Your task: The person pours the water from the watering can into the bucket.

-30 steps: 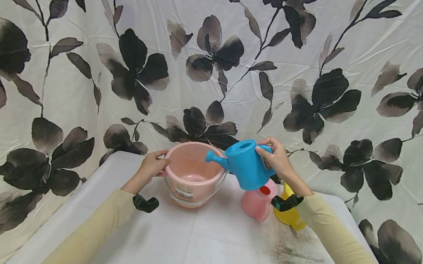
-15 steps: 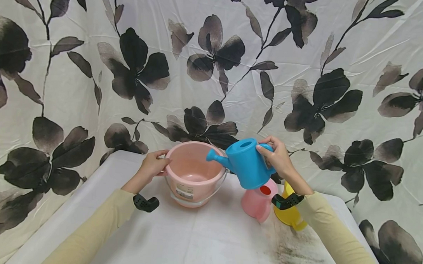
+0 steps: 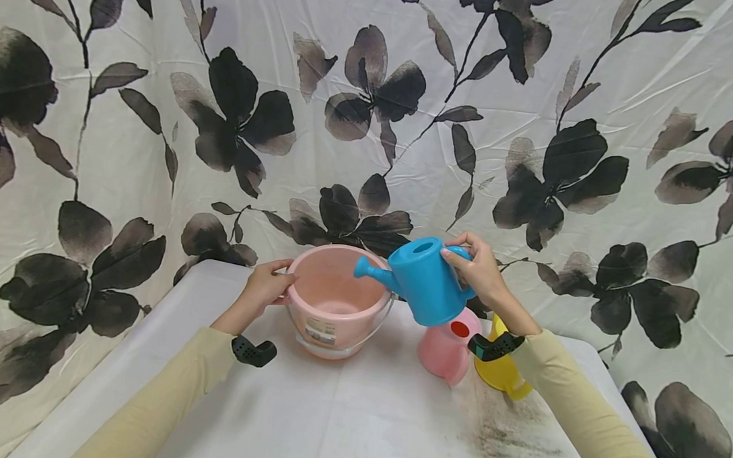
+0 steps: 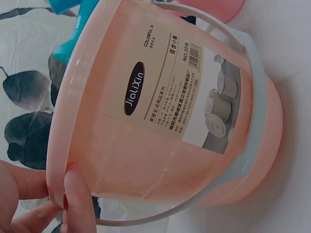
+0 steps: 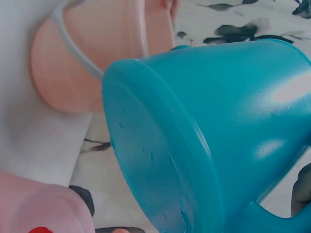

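My left hand pinches the rim of a pale pink bucket at its left side; in the left wrist view the thumb lies outside the rim. My right hand grips the handle of a blue watering can, held up to the right of the bucket. The can is tilted, and its spout reaches over the bucket's opening. Water drops cling to the can's base in the right wrist view. A grey bail handle hangs down the bucket's front, by a printed label.
Below the blue can, a pink vessel with a red opening stands on the white-covered table. Beside it is a yellow vessel, partly hidden by the right wrist. Dark smudges mark the cloth at right. A floral curtain hangs behind.
The blue watering can has shifted slightly left and up with the right hand. The left hand and the bucket have stayed in place.
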`<state>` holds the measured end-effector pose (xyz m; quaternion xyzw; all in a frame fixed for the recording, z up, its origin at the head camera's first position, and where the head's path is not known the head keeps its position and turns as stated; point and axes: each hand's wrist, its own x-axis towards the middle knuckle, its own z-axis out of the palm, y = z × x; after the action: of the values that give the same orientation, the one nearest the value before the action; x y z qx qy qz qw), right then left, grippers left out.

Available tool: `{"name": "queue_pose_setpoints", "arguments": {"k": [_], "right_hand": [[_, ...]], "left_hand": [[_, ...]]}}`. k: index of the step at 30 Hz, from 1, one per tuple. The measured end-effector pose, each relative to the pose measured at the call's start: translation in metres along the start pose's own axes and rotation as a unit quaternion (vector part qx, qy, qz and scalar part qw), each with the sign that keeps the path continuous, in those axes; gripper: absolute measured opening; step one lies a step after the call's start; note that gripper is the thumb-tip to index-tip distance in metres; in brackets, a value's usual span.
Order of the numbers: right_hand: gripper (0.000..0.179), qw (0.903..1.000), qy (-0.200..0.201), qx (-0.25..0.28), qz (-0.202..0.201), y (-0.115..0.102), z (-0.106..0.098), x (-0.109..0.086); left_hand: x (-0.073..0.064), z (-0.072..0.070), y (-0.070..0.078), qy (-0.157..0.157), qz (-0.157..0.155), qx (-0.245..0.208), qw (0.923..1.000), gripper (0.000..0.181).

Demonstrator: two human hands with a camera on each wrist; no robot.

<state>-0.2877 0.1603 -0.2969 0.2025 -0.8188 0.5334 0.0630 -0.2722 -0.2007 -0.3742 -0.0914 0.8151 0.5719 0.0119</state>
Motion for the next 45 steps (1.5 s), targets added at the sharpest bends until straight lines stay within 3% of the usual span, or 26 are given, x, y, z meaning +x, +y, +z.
{"name": "queue_pose_setpoints", "arguments": {"k": [45], "right_hand": [[0.021,0.9987,0.01,0.036,-0.035,0.003,0.012,-0.008]], "left_hand": [[0.001,0.002,-0.004,0.015,0.004,-0.01,0.9998,0.052]]}}
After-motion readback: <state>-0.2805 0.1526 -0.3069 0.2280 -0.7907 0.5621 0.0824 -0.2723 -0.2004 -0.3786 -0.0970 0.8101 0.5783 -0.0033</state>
